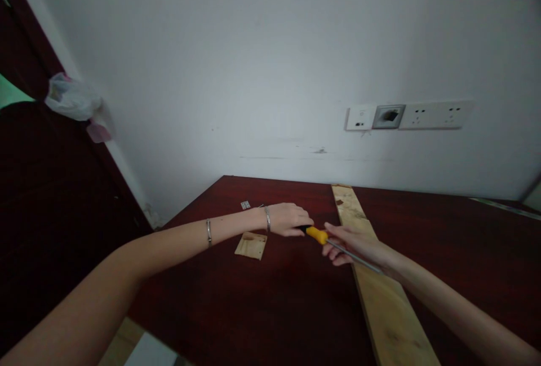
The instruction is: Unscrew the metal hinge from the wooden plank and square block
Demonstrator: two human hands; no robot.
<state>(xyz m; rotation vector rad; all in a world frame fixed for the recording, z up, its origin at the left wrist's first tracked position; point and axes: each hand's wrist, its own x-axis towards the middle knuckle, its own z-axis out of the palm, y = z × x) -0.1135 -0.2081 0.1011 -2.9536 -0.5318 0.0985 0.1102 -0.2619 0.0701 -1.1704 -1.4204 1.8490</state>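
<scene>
A screwdriver [316, 234] with a black and yellow handle is held in the air over the dark red table. My left hand [289, 219] is closed round the black end of the handle. The metal shaft points down and right, passing over my right hand [344, 242] toward its wrist. That hand is half curled, thumb and fingers apart on either side of the yellow end, and shows no firm grip. Beneath it lies a long wooden board [386, 304], partly covered by my right forearm. Left of it, a small square wood piece [251, 246] rests near my left wrist.
The dark red table [270, 304] stands against a white wall with sockets [435, 115]. A small patterned white item [245, 205] lies beyond my left forearm. A flat strip [507, 208] lies at the back right. A plastic bag [74, 98] hangs by the door at left.
</scene>
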